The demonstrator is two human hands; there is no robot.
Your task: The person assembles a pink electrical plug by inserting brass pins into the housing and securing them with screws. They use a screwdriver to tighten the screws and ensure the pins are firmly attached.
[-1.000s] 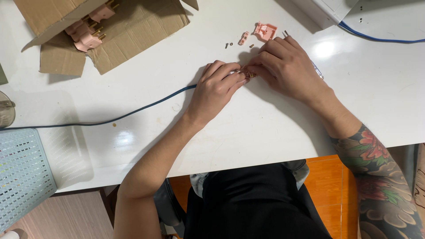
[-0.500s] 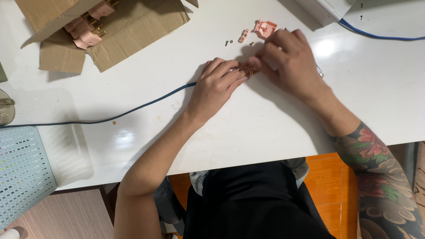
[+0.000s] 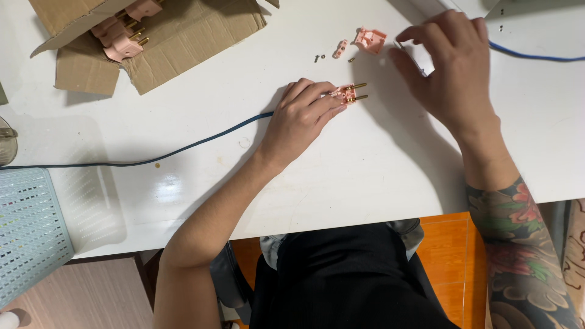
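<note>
Left hand (image 3: 301,116) presses pink plug half (image 3: 348,93) on table (image 3: 378,164), blue cable (image 3: 183,149) in. Right hand (image 3: 451,67), fingers loose, holding nothing, reaches at 12 o'clock toward pink cover (image 3: 370,39). Screws (image 3: 318,58) loose. Plug not closed yet.

Open brown cardboard box (image 3: 177,36), top left on table, w/ pink plugs (image 3: 125,30) inside.

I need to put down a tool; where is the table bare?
Bare: the white table below the left hand, and between the blue cable and cardboard. Crowded: the small pink parts by the right hand.
</note>
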